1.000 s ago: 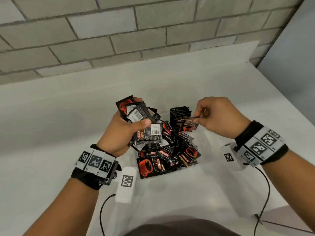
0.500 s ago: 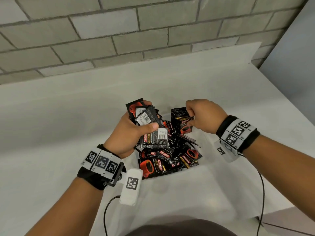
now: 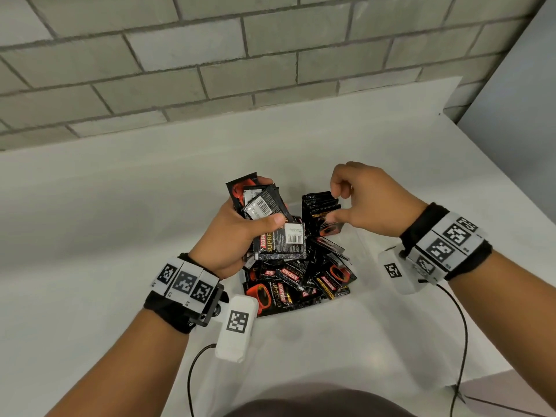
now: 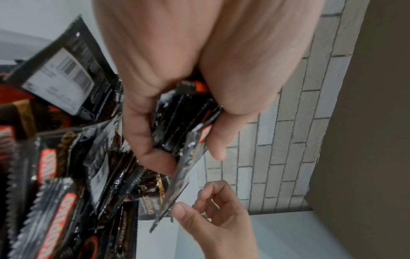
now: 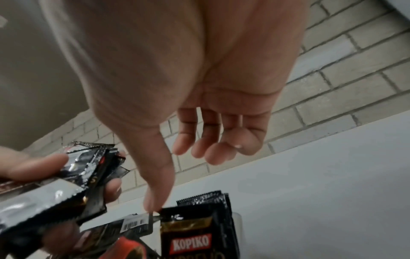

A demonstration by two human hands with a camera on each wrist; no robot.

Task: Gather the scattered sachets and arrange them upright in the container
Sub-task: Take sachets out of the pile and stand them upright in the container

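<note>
My left hand (image 3: pixel 231 233) sits at the centre of the head view with its grip closed round a fanned bundle of sachets (image 3: pixel 264 206), thumb pressed across the front one, whose barcode faces up. From the left wrist camera I see the fingers (image 4: pixel 142 136) curled round the black foil edges, several packets stacked between thumb and fingers.

My right hand (image 3: pixel 370 200) hovers just right of centre, above a small row of upright sachets (image 3: pixel 320 206) standing on edge. Its grip is loosely open: the fingers are curved and the thumb points down, with nothing between them. In the right wrist view the thumb tip comes down just at the top edge of the foremost upright packet; I cannot tell whether it touches.

The upright row seems to stand inside a clear container (image 5: pixel 236 226); only a faint transparent wall shows beside the packets in the right wrist view.

Below both hands, lower centre of the head view, a loose pile of sachets (image 3: pixel 301 281) lies jumbled on the white desk (image 3: pixel 105 221), black with red and gold print, overlapping at all angles.
</note>
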